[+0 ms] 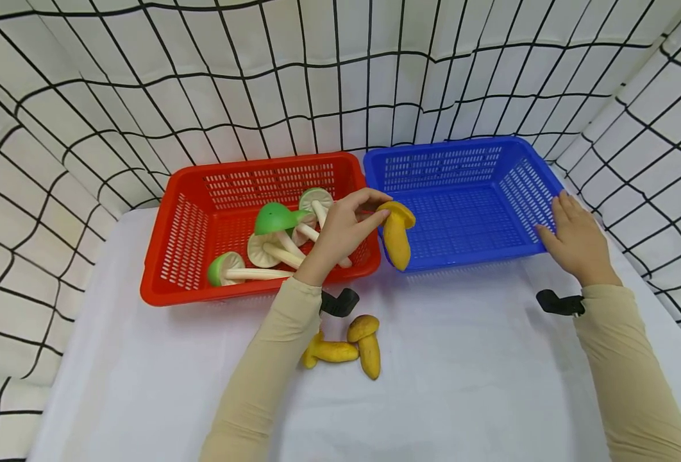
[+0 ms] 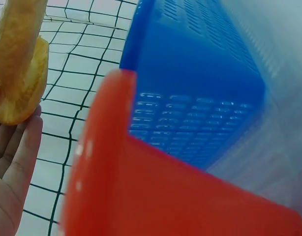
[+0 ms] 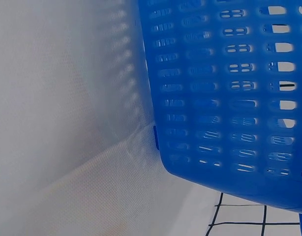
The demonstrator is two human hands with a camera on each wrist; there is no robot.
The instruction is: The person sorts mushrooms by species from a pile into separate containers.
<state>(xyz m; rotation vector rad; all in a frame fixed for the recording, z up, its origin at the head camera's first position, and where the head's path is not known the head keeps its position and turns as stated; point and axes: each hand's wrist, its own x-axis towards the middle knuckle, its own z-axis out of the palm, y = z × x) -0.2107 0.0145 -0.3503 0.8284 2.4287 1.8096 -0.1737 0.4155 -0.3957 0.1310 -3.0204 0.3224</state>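
My left hand (image 1: 343, 228) pinches a yellow toy mushroom (image 1: 398, 239) by its cap, stem pointing down, at the left rim of the blue basket (image 1: 450, 262). The left wrist view has the same mushroom (image 2: 15, 64) at its upper left, with part of the hand (image 2: 13, 172) under it. My right hand (image 1: 581, 240) rests on the blue basket's right rim, fingers fairly straight. In the right wrist view only that basket's perforated wall (image 3: 215, 98) shows, not the hand. Two more yellow mushrooms (image 1: 369, 350) lie on the white cloth.
Left of the blue basket stands a red basket (image 1: 202, 298) with several green-capped, white-stemmed mushrooms (image 1: 274, 219) inside. Behind and at both sides rises a black wire grid (image 1: 340, 64) over white cloth. A white cloth (image 1: 462, 385) covers the table.
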